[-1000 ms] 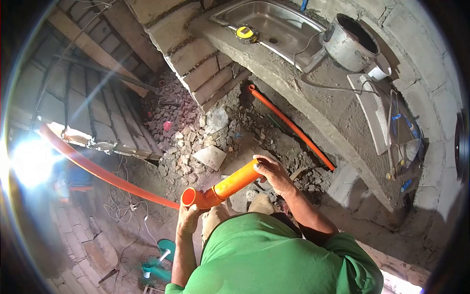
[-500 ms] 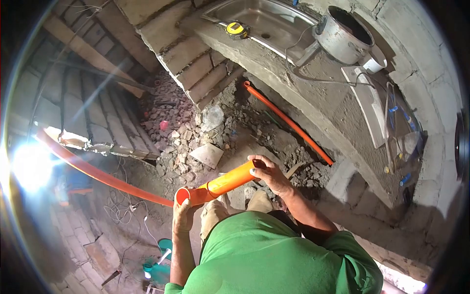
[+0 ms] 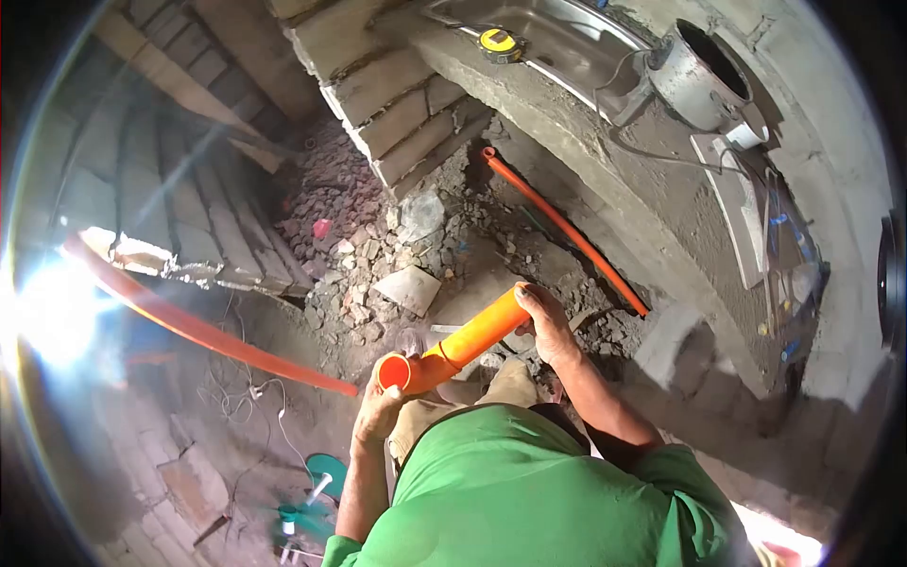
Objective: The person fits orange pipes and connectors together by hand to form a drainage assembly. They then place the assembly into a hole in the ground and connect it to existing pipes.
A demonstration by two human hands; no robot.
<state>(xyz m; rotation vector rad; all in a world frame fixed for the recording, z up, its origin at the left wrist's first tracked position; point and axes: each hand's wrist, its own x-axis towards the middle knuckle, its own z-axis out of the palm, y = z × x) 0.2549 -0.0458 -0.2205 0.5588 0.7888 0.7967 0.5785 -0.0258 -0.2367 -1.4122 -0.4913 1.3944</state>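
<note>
An orange plastic drain pipe (image 3: 482, 328) is held across my front, tilted up toward the right. Its left end sits in an orange pipe fitting (image 3: 430, 371) with a round open mouth facing up. My left hand (image 3: 380, 404) is closed around the fitting beside that mouth, some fingers hidden behind it. My right hand (image 3: 548, 326) grips the far end of the pipe, with the thumb on top near the rim. Just left of my left hand ends a long orange pipe (image 3: 227, 346).
Rubble (image 3: 364, 274) and a broken tile piece (image 3: 408, 289) cover the floor ahead. A thin orange pipe (image 3: 567, 231) lies below the concrete counter (image 3: 605, 170). On the counter are a steel sink (image 3: 557, 38), a tape measure (image 3: 500, 44) and a metal pot (image 3: 697, 76). A bright lamp (image 3: 61, 317) shines at left.
The held pipe and fitting have moved right in view and tilt more steeply. My right hand has shifted its fingers at the pipe's end. The surroundings have shifted slightly with the camera.
</note>
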